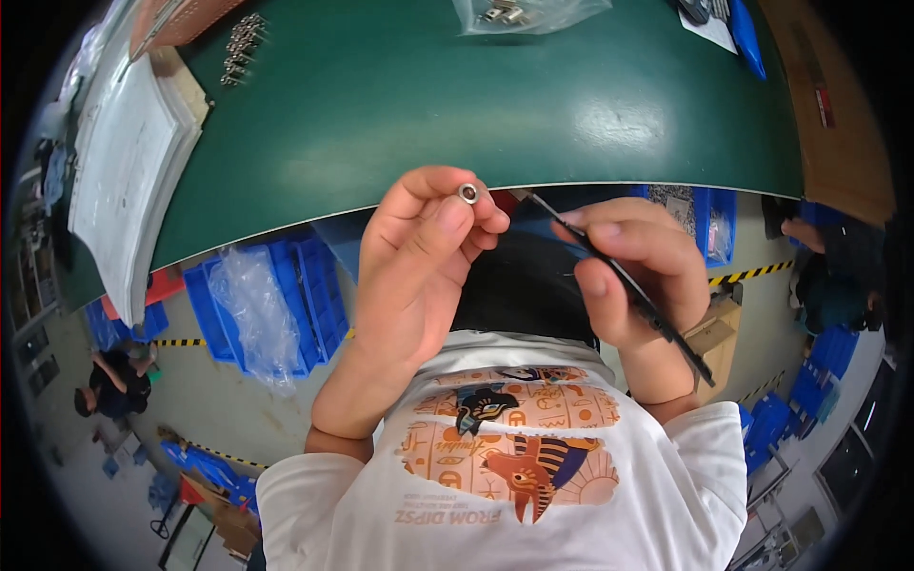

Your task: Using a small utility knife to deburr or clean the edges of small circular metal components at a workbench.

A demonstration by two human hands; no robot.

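A: Metal ring nut [468, 193], pinched at left hand [419, 257] fingertips, above the lap, at the green counter [428, 105] edge.
B: Right hand [633, 276]?
A: Closed around a thin black strip [628, 285]; long axis runs diagonal, upper tip toward the nut.
B: Gap?
A: Tip just beside the nut, not touching. Blue bins [286, 295] below.

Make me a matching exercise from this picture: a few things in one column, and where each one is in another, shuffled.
Things:
1. metal ring
2. black strip
3. clear bag
4. paper stack

Places:
A. on the green table's left edge
B. at the table's far edge, top centre
C. pinched in the left hand's fingertips
D. held in the right hand

Pairs: 1-C, 2-D, 3-B, 4-A
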